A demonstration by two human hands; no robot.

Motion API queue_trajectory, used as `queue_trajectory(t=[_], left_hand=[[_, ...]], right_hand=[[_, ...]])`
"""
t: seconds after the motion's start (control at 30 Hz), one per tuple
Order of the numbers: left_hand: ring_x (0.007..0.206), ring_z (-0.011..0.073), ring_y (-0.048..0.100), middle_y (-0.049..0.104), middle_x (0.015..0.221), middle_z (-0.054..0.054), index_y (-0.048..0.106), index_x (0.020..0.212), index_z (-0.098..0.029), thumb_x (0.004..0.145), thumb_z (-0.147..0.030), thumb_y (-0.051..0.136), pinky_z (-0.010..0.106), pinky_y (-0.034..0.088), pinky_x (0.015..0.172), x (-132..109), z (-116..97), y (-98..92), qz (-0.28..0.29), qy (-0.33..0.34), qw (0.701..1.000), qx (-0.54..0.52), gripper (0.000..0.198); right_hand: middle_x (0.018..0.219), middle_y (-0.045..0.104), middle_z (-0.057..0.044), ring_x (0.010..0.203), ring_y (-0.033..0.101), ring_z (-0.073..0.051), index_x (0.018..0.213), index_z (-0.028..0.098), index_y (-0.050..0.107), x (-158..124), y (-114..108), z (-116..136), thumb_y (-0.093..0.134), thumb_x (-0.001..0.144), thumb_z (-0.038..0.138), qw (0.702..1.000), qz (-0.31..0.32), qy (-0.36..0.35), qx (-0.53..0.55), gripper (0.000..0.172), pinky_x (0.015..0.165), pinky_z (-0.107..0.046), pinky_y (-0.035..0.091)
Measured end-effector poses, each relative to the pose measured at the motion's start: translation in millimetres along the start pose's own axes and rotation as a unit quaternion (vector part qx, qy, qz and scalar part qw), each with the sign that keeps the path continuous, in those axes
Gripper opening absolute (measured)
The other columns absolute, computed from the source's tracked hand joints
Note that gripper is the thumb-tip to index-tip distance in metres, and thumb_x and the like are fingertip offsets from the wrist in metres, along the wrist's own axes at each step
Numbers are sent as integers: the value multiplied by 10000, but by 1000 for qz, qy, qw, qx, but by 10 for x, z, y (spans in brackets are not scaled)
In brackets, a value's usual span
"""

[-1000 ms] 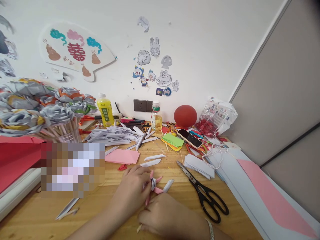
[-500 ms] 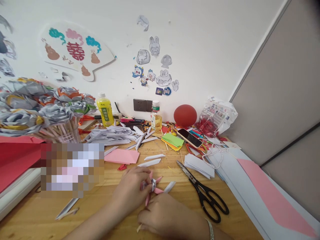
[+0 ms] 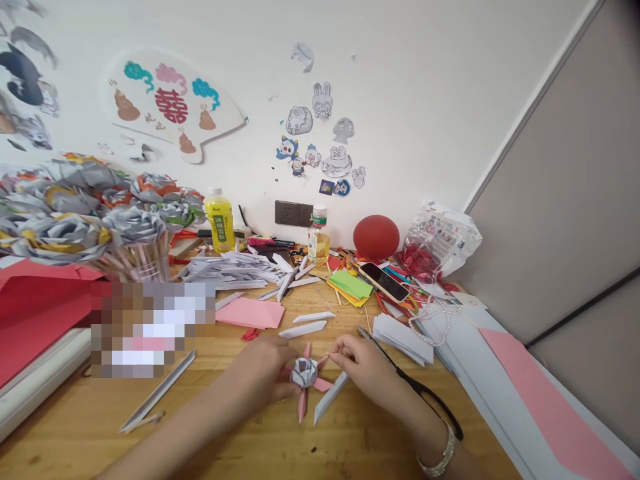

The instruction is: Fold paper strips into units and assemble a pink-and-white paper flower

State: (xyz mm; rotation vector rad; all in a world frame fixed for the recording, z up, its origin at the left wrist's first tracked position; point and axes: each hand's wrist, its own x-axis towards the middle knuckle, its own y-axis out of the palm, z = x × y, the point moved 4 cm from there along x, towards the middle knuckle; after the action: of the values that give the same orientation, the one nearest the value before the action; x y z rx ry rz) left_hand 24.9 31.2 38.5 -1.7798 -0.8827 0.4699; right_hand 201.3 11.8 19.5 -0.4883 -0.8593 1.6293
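A paper flower (image 3: pixel 304 373) with a grey-white folded centre and several pink strips radiating outward is between my hands, low over the wooden table. My left hand (image 3: pixel 265 365) grips its left side, thumb by the centre and fingers curled behind. With thumb and forefinger, my right hand (image 3: pixel 363 363) pinches the tip of the upper-right pink strip. Just below the right fingers lies a folded white paper strip (image 3: pixel 330 399). The black-handled scissors (image 3: pixel 433 395) are partly covered by my right hand and forearm. Two more folded strips (image 3: pixel 311 323) lie beyond the flower.
Paper flowers on sticks (image 3: pixel 133 230) stand at the left. Farther back are a heap of folded strips (image 3: pixel 233 270), pink paper (image 3: pixel 255 312), a yellow bottle (image 3: pixel 220 223), a small bottle (image 3: pixel 319 240), a phone (image 3: pixel 384 281) and a red balloon (image 3: pixel 376 237). White sheets (image 3: pixel 405 339) lie right.
My right hand has moved up and away from the near side of the flower to its upper-right strip. The flower's centre is now uncovered. The view has shifted slightly left.
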Motion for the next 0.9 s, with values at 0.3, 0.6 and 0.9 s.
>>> queue_trajectory(t=[0.3, 0.6, 0.9], left_hand=[[586, 147, 521, 656, 631, -4, 684, 774, -234, 743, -226, 568, 227, 335, 567, 26, -111, 83, 17, 24, 998, -55, 120], [574, 138, 515, 579, 559, -14, 564, 538, -176, 621, -86, 493, 206, 326, 552, 13, -221, 100, 65, -91, 987, -116, 142], [647, 157, 512, 579, 635, 8, 588, 589, -166, 624, -101, 513, 219, 324, 594, 24, -197, 155, 43, -123, 987, -90, 106]], right_hand=[[654, 654, 8, 581, 590, -130, 733, 186, 602, -45, 235, 138, 526, 817, 169, 991, -33, 39, -125, 115, 474, -213, 287], [661, 681, -58, 570, 638, -178, 751, 165, 611, -55, 328, 294, 442, 904, 259, 949, -30, 89, -300, 246, 437, -245, 295], [682, 689, -65, 616, 663, -204, 781, 156, 602, -43, 384, 263, 501, 844, 119, 944, -13, 98, -315, 124, 439, -247, 291]])
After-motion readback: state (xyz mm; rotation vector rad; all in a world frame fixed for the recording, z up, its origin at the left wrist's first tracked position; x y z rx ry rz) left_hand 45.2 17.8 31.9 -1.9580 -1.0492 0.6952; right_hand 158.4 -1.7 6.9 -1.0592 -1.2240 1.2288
